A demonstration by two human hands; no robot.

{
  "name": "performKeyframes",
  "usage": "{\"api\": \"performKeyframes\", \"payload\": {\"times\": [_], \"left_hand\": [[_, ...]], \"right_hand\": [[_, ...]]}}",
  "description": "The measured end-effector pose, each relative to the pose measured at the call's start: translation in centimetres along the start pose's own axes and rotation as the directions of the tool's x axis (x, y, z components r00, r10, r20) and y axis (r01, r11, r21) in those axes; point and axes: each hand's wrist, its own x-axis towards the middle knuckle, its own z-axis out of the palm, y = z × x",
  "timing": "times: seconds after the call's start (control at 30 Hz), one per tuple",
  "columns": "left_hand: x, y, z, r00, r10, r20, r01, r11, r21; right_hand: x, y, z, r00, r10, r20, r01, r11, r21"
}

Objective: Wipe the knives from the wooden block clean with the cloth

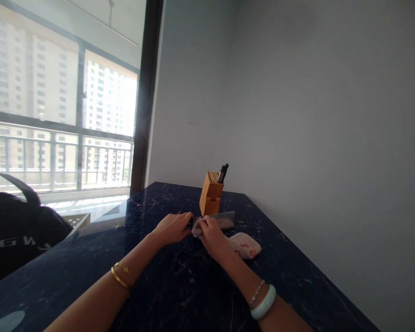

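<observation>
A broad-bladed kitchen knife [227,221] is held level above the dark tabletop, its blade pointing right. My left hand [172,228] is closed around its black handle, of which only a bit shows. With closed fingers my right hand [212,237] pinches a crumpled white wipe [197,227] against the blade near the handle. Beside my right wrist lies a white soft packet with red print [247,245], partly hidden by that hand. Just behind the blade stands a wooden knife block [210,196], with black-handled tools [223,173] upright in its right side.
The dark blue marbled table [180,295] runs back to a grey wall [314,138]. At the left, a black bag [17,230] rests beside the table's edge. Tall windows [62,92] with a railing outside fill the left side.
</observation>
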Motion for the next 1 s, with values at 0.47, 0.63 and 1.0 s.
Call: {"api": "performKeyframes", "payload": {"times": [0.47,0.63,1.0], "left_hand": [[0.1,-0.9,0.4,1.000,-0.007,-0.025,0.008,0.999,0.039],[0.1,-0.9,0.4,1.000,-0.003,-0.031,0.004,0.999,0.035],[0.2,-1.3,0.9,0.999,-0.029,-0.029,0.030,0.999,0.029]], "right_hand": [[0.4,5.4,-0.4,0.927,0.333,-0.175,-0.318,0.942,0.108],[-0.5,8.5,-0.2,0.877,0.431,-0.213,-0.414,0.902,0.122],[-0.4,6.2,0.5,0.945,0.317,-0.082,-0.307,0.945,0.114]]}}
